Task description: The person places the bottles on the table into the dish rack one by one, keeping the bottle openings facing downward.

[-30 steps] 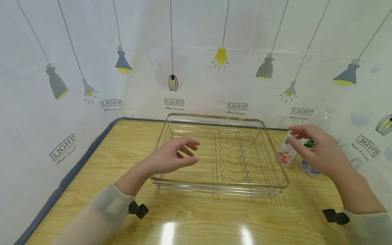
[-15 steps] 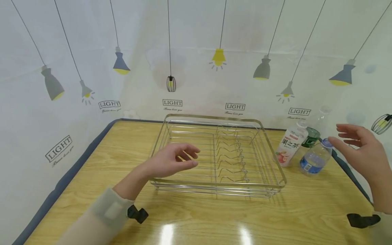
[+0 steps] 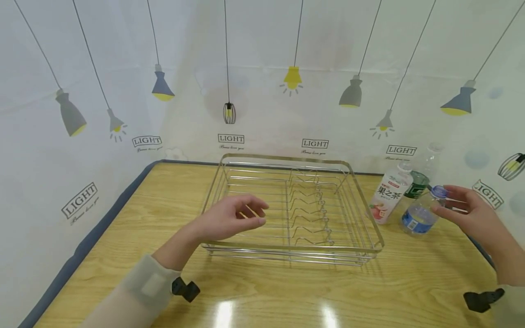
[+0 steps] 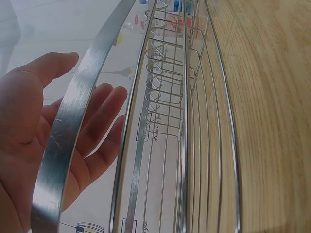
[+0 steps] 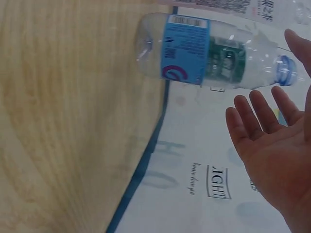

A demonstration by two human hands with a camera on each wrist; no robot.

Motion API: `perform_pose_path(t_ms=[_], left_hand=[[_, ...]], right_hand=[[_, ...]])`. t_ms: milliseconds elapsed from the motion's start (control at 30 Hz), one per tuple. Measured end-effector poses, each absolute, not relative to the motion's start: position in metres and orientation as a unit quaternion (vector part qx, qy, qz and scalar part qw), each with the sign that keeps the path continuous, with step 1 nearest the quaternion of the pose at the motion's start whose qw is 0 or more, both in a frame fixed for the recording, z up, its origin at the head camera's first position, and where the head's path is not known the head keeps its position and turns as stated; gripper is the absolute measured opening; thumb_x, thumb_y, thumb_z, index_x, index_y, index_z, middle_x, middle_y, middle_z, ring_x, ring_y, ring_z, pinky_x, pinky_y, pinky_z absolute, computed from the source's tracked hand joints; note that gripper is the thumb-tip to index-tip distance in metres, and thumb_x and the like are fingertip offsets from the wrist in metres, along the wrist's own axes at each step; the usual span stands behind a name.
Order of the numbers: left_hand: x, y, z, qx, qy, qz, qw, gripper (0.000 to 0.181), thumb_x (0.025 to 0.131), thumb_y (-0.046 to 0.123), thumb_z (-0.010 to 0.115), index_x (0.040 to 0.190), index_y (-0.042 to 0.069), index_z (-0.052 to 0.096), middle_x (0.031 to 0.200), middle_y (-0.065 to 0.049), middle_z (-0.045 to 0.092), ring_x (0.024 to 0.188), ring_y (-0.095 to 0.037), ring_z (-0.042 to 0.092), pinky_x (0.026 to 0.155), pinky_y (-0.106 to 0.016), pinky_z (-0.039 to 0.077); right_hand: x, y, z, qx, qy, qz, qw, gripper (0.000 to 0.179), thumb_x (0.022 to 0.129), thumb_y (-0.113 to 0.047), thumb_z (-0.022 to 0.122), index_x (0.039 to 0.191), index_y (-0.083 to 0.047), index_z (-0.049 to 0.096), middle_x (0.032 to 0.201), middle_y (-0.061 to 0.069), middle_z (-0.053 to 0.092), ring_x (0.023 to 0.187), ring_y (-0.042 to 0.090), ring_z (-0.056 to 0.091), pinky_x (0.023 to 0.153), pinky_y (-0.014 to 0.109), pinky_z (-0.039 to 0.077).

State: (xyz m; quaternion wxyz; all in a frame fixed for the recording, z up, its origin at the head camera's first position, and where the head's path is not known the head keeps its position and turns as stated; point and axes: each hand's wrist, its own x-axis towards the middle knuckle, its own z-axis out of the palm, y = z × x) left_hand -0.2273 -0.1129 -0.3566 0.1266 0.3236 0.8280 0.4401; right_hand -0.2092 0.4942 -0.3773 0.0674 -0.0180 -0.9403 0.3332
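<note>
Over the front left part of the wire dish rack (image 3: 287, 248), my left hand (image 3: 229, 218) hovers with loosely bent fingers and holds nothing. In the left wrist view the left hand (image 4: 53, 121) is partly hidden behind the rack's flat metal rim (image 4: 63, 141). At the right, my right hand (image 3: 476, 214) is at the neck of a clear water bottle (image 3: 420, 218) with a blue label and blue cap. The right wrist view has the thumb and fingers of the right hand (image 5: 272, 150) on either side of the cap (image 5: 286, 71); contact is not plain.
A fruit-tea bottle (image 3: 387, 196) stands between the rack and the water bottle. Behind them are a bottle with a green label (image 3: 417, 182) and its clear upper part. The wooden table (image 3: 262, 291) meets a lamp-printed sheet (image 3: 270, 109) at the back.
My right hand first moved right, away from the bottles, then came back left and lower to the water bottle's cap. The left hand has hardly moved.
</note>
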Motion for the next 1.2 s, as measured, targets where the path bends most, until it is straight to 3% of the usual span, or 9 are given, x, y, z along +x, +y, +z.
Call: perform_pose_path(t_ms=[33, 100, 167, 267, 567, 767, 867, 1000, 1200], left_hand=[[-0.227, -0.113, -0.357, 0.323, 0.827, 0.441, 0.129, 0.039, 0.108, 0.035, 0.071, 0.143, 0.019, 0.068, 0.126, 0.002, 0.076, 0.110, -0.016, 0.072, 0.096, -0.037, 0.061], [-0.227, -0.113, -0.357, 0.323, 0.827, 0.440, 0.131, 0.038, 0.108, 0.036, 0.071, 0.143, 0.019, 0.068, 0.125, 0.002, 0.076, 0.110, -0.016, 0.072, 0.096, -0.037, 0.061], [-0.226, -0.112, -0.357, 0.324, 0.828, 0.438, 0.132, 0.038, 0.108, 0.035, 0.071, 0.142, 0.020, 0.069, 0.124, 0.003, 0.076, 0.109, -0.015, 0.072, 0.097, -0.037, 0.061], [-0.226, -0.111, -0.357, 0.325, 0.830, 0.434, 0.132, 0.038, 0.108, 0.036, 0.071, 0.142, 0.020, 0.069, 0.124, 0.004, 0.076, 0.110, -0.014, 0.072, 0.098, -0.038, 0.060], [-0.225, -0.110, -0.358, 0.322, 0.834, 0.429, 0.130, 0.038, 0.108, 0.036, 0.071, 0.142, 0.020, 0.069, 0.123, 0.005, 0.076, 0.109, -0.014, 0.072, 0.098, -0.038, 0.060], [-0.224, -0.109, -0.357, 0.318, 0.834, 0.431, 0.132, 0.038, 0.108, 0.036, 0.071, 0.142, 0.020, 0.069, 0.122, 0.005, 0.076, 0.108, -0.014, 0.071, 0.097, -0.038, 0.060], [-0.224, -0.109, -0.357, 0.318, 0.833, 0.433, 0.134, 0.038, 0.108, 0.036, 0.071, 0.142, 0.021, 0.069, 0.122, 0.005, 0.076, 0.108, -0.014, 0.071, 0.097, -0.038, 0.060], [-0.225, -0.109, -0.358, 0.318, 0.831, 0.436, 0.135, 0.038, 0.108, 0.038, 0.071, 0.142, 0.022, 0.068, 0.122, 0.005, 0.076, 0.109, -0.014, 0.071, 0.097, -0.038, 0.060], [-0.226, -0.106, -0.355, 0.320, 0.826, 0.445, 0.132, 0.041, 0.106, 0.036, 0.074, 0.144, 0.023, 0.067, 0.126, 0.005, 0.075, 0.111, -0.014, 0.072, 0.099, -0.038, 0.060]], right_hand=[[-0.210, 0.495, -0.379, -0.020, -0.942, 0.332, 0.053, 0.096, 0.112, -0.039, 0.064, 0.171, 0.009, 0.006, 0.165, 0.049, 0.024, 0.141, 0.072, 0.034, 0.105, 0.062, 0.055], [-0.211, 0.497, -0.382, -0.021, -0.945, 0.325, 0.030, 0.097, 0.112, -0.041, 0.063, 0.168, 0.013, 0.006, 0.163, 0.050, 0.025, 0.141, 0.074, 0.033, 0.098, 0.067, 0.055], [-0.212, 0.498, -0.386, -0.018, -0.945, 0.325, 0.014, 0.095, 0.112, -0.041, 0.063, 0.166, 0.016, 0.009, 0.161, 0.050, 0.027, 0.140, 0.074, 0.035, 0.091, 0.041, 0.061], [-0.213, 0.498, -0.392, -0.011, -0.948, 0.319, 0.010, 0.088, 0.111, -0.040, 0.065, 0.160, 0.018, 0.020, 0.158, 0.047, 0.034, 0.136, 0.070, 0.042, 0.071, 0.014, 0.046], [-0.218, 0.496, -0.397, -0.022, -0.949, 0.315, -0.016, 0.095, 0.111, -0.044, 0.064, 0.161, 0.021, 0.015, 0.160, 0.050, 0.031, 0.139, 0.073, 0.039, 0.087, 0.050, 0.062], [-0.214, 0.492, -0.398, -0.015, -0.951, 0.309, 0.007, 0.088, 0.111, -0.042, 0.064, 0.160, 0.019, 0.022, 0.156, 0.048, 0.037, 0.135, 0.069, 0.045, 0.075, 0.022, 0.053], [-0.210, 0.489, -0.396, -0.003, -0.952, 0.304, 0.046, 0.077, 0.110, -0.038, 0.068, 0.156, 0.014, 0.033, 0.146, 0.042, 0.048, 0.118, 0.031, 0.067, 0.069, 0.014, 0.046], [-0.204, 0.481, -0.388, 0.012, -0.947, 0.308, 0.093, 0.067, 0.108, -0.032, 0.072, 0.153, 0.008, 0.040, 0.132, 0.024, 0.058, 0.093, -0.020, 0.049, 0.067, 0.011, 0.047], [-0.197, 0.458, -0.366, 0.043, -0.934, 0.331, 0.126, 0.070, 0.107, -0.024, 0.074, 0.160, 0.000, 0.037, 0.120, -0.025, 0.052, 0.094, -0.020, 0.052, 0.071, 0.007, 0.047]])
